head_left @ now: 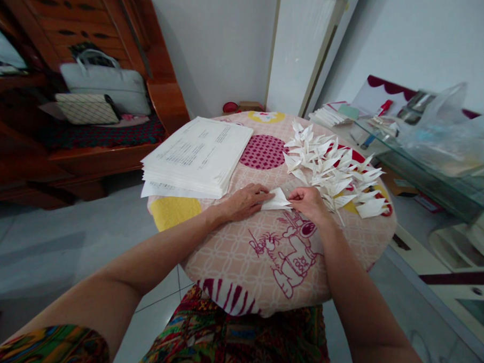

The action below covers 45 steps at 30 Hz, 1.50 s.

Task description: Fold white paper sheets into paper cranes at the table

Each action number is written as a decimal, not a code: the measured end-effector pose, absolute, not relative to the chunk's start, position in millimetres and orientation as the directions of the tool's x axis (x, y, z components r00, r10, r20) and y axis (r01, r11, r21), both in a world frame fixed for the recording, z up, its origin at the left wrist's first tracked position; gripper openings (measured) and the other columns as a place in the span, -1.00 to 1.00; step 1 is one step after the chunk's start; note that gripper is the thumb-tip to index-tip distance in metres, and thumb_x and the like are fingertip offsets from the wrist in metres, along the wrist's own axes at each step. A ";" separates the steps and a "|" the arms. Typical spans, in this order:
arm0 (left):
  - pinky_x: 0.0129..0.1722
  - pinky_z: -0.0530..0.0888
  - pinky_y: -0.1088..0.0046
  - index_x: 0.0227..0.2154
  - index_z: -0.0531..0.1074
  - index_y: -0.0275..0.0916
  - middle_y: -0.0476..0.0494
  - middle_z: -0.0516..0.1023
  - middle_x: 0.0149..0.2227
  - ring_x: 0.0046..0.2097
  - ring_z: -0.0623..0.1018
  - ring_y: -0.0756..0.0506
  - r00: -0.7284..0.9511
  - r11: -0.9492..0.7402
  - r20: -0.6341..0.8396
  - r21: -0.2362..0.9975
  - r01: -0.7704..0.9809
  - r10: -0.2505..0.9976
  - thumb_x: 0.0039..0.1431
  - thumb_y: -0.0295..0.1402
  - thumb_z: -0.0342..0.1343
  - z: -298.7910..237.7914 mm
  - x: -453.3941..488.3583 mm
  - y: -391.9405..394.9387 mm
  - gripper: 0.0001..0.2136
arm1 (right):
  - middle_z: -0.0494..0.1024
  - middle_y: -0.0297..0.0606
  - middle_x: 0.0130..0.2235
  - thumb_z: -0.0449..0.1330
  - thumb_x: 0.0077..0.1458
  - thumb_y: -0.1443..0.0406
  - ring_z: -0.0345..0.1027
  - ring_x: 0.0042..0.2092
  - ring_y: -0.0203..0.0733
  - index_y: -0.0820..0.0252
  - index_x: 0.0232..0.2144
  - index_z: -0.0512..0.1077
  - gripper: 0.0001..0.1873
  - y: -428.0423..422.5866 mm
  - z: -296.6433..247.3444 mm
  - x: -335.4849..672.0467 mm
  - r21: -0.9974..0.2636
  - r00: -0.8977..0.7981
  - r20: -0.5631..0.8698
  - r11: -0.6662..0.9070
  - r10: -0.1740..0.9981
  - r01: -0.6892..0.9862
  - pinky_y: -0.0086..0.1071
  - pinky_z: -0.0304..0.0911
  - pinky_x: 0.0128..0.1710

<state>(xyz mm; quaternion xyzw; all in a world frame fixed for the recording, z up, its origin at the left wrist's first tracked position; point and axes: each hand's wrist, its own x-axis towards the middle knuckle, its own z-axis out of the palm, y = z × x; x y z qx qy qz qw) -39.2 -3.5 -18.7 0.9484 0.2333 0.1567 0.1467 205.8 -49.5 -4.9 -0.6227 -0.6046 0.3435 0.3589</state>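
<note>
A small folded white paper piece (276,199) lies on the round table's patterned cloth (270,268). My left hand (246,201) presses its fingers flat on the paper's left side. My right hand (310,202) pinches the paper's right edge with curled fingers. Just beyond my right hand lies a heap of several folded white paper shapes (334,171). A thick stack of printed white sheets (198,157) sits at the table's far left, close to my left hand.
A wooden bench (95,143) with a grey bag (105,84) and a quilted pouch (87,108) stands at the left. A glass shelf (435,163) with a plastic bag and papers runs along the right. Tiled floor surrounds the table.
</note>
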 end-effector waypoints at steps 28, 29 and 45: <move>0.18 0.38 0.17 0.16 0.44 -0.24 -0.32 0.45 0.13 0.14 0.45 -0.22 0.840 -0.852 0.255 0.368 0.373 0.478 0.33 -0.37 0.04 -18.7 -39.5 -0.5 -0.63 | 0.60 -0.12 0.04 0.32 -0.03 0.43 0.44 0.04 0.07 0.12 -0.48 0.65 -0.87 -61.2 -20.8 202.3 -0.451 -0.222 0.423 0.417 0.878 0.789 -0.04 0.31 0.09; 0.18 0.38 0.17 0.16 0.44 -0.24 -0.32 0.45 0.14 0.14 0.45 -0.22 0.842 -0.852 0.252 0.367 0.372 0.476 0.33 -0.36 0.04 -18.1 -39.5 -0.8 -0.63 | 0.59 -0.13 0.06 0.31 -0.02 0.44 0.43 0.04 0.06 0.13 -0.52 0.63 -0.85 -62.1 -20.9 201.6 -0.434 -0.239 0.431 0.432 0.870 0.790 -0.04 0.31 0.08; 0.17 0.39 0.17 0.15 0.43 -0.21 -0.30 0.45 0.13 0.14 0.46 -0.21 0.831 -0.845 0.281 0.401 0.353 0.480 0.31 -0.36 0.07 -20.3 -40.5 -0.2 -0.63 | 0.66 -0.18 -0.19 0.24 0.04 0.48 0.45 -0.15 -0.05 0.12 -0.41 0.63 -0.79 -67.4 -21.1 196.8 -0.391 -0.285 0.544 0.539 0.789 0.746 -0.14 0.33 -0.07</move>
